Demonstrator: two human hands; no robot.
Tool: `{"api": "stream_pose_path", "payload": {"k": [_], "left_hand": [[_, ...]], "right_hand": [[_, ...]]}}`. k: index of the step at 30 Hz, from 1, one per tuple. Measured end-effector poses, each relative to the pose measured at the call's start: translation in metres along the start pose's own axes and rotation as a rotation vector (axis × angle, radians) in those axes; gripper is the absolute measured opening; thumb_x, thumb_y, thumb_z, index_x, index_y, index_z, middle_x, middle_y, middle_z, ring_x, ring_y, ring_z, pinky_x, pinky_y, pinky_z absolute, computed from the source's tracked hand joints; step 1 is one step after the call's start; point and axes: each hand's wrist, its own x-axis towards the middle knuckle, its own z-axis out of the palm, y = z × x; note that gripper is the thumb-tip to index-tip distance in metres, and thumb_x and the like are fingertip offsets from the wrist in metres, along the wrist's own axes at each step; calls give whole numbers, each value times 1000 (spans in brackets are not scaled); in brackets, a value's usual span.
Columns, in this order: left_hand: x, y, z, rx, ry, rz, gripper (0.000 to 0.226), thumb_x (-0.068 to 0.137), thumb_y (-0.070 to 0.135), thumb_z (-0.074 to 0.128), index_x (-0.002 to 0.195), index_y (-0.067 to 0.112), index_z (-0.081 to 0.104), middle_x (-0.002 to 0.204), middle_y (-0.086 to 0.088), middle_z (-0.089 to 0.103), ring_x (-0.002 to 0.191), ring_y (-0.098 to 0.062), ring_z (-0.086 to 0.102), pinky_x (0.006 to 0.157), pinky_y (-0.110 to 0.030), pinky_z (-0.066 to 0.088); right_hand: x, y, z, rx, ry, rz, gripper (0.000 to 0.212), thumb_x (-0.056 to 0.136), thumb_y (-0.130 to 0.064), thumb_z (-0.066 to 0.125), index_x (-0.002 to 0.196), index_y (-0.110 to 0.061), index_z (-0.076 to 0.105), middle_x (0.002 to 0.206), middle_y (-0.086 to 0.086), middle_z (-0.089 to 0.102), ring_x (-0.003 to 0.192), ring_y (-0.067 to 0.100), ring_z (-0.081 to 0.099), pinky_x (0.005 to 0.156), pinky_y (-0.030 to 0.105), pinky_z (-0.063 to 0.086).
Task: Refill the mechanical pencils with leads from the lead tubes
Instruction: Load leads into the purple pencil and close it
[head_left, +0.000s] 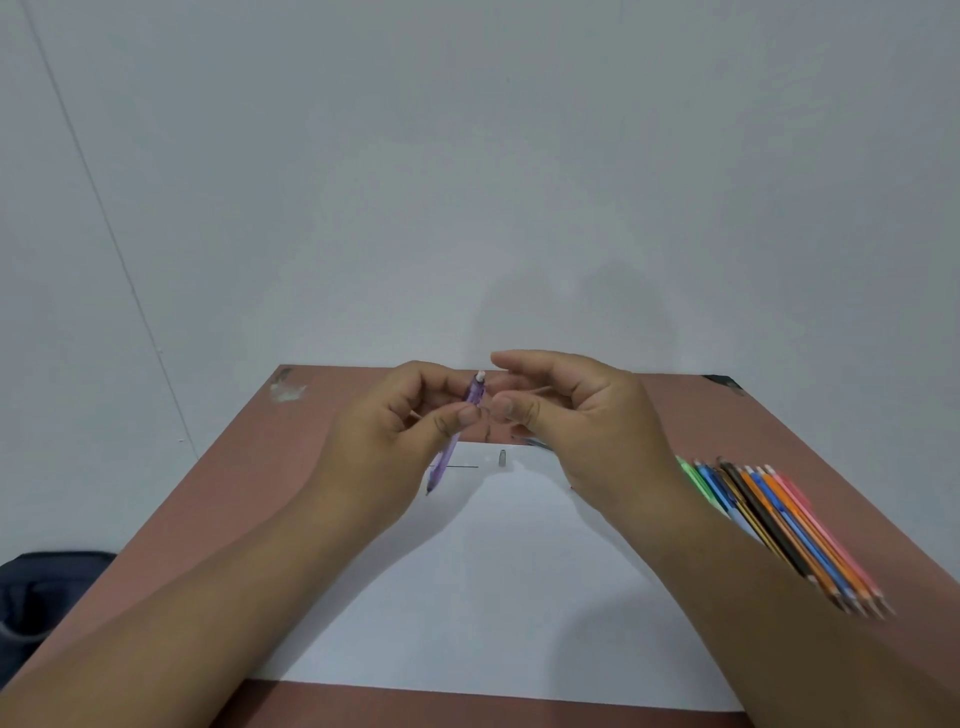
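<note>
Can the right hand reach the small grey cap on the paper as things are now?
Probably yes. The grey cap lies bare on the white paper, just below the right hand, with nothing between them. The left hand holds the purple pencil off to the side.

row of pencils (789, 525) partly behind the right forearm, tips blurred; dark bag (36, 592) cut off

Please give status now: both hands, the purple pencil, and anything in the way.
Left hand grips purple pencil, eraser end up. Right hand beside it, fingers curled; contents unclear. Small cap and loose lead on paper. Nothing in the way.
</note>
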Motion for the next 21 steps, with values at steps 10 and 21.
{"api": "stream_pose_path", "payload": {"k": [10, 21], "left_hand": [[3, -4, -5, 181, 78, 93, 22, 93, 19, 69, 92, 40, 68, 95, 14, 69, 89, -8, 62, 74, -11, 43], [6, -12, -7, 386, 13, 139, 16, 92, 20, 71, 95, 36, 71, 92, 18, 64, 88, -7, 58, 71, -11, 40]], "right_hand": [[14, 54, -3, -922, -262, -97, 18, 96, -22, 64, 112, -23, 73, 105, -6, 63, 97, 14, 55, 86, 30, 48], [14, 38, 2, -184, 100, 104, 22, 89, -4, 72, 96, -24, 79, 88, -8, 77, 84, 7, 73, 78, 23, 58]]}}
